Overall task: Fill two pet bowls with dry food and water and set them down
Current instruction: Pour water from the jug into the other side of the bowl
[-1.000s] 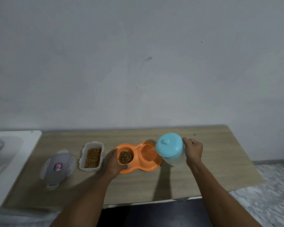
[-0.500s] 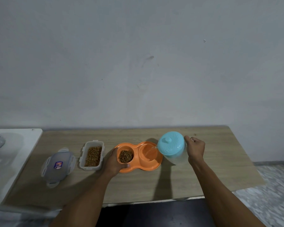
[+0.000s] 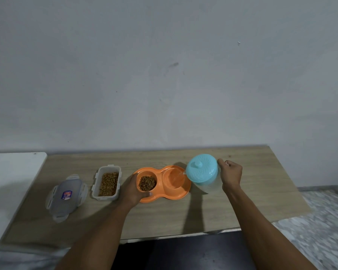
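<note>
little has changed over the last 1 second, and that tells us where things stand; the right hand (image 3: 231, 175) keeps its fingers curled round the handle of the jug (image 3: 202, 168), which stays tipped toward the left with its turquoise top facing us; a thin stream of water (image 3: 177, 177) runs from the spout into the right well (image 3: 173, 185) of the orange double bowl (image 3: 164, 196), as it did in both earlier views; the jug seems at most a touch steeper than before (our own viewpoint has drifted too, so we would not press this).

the left hand (image 3: 133, 189) has not let go either; it clasps the left end of the double bowl, thumb hooked over the near rim beside the kibble (image 3: 147, 183), which fills the left well; the bowl sits flat on the table (image 3: 164, 217), where it was.

so we judge 1 of the 2 fills done and the 2nd under way; how high the water stands we cannot tell, since the orange plastic hides the level; what is left is to right the jug before the well brims, then set things down.

the open food container (image 3: 105, 197) and its lid (image 3: 66, 195) lie untouched to the left.
</note>
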